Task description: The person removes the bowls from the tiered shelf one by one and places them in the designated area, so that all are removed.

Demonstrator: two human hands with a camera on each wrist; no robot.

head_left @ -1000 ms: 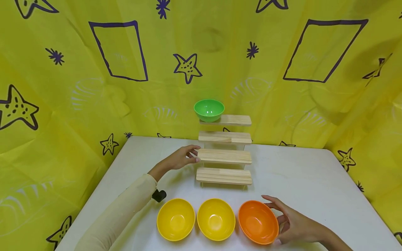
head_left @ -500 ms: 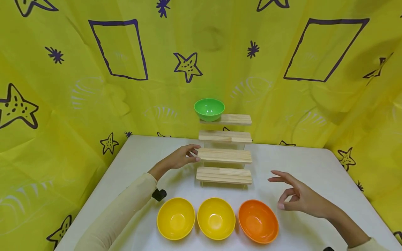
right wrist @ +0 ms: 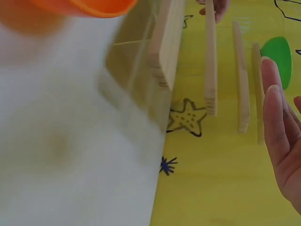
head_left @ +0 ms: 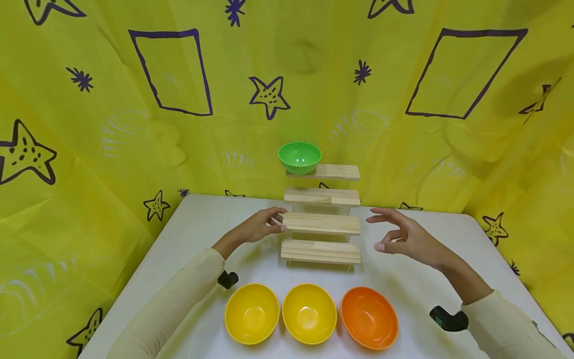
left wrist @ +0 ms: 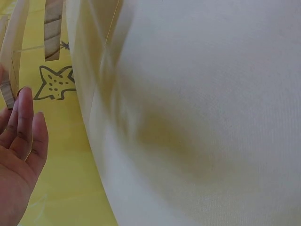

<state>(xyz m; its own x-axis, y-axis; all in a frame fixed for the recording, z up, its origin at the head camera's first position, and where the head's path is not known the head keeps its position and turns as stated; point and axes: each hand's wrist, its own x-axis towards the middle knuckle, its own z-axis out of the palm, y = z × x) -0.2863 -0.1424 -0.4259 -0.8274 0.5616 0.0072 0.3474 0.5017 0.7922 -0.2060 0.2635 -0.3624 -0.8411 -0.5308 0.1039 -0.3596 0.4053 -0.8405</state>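
A wooden stand with several step-like shelves [head_left: 320, 223] rises at the middle of the table. My left hand [head_left: 256, 227] holds the left end of its second shelf from the bottom, thumb at the front edge and fingers behind. To the right of the stand, my right hand [head_left: 410, 240] hovers with loosely bent fingers and nothing between them. A green bowl [head_left: 299, 157] sits on the left part of the top shelf. In front of the stand, a yellow bowl [head_left: 252, 319], a second yellow bowl [head_left: 309, 319] and an orange bowl [head_left: 369, 323] form a row.
The white table [head_left: 188, 224] backs onto a yellow sheet [head_left: 269, 50] with drawn stars and frames, which also covers both sides. Dark wrist devices [head_left: 448, 318] show beside both sleeves.
My right hand has left the orange bowl and moved up and away, now beside the stand's right side. My left hand and all the bowls have stayed in place.
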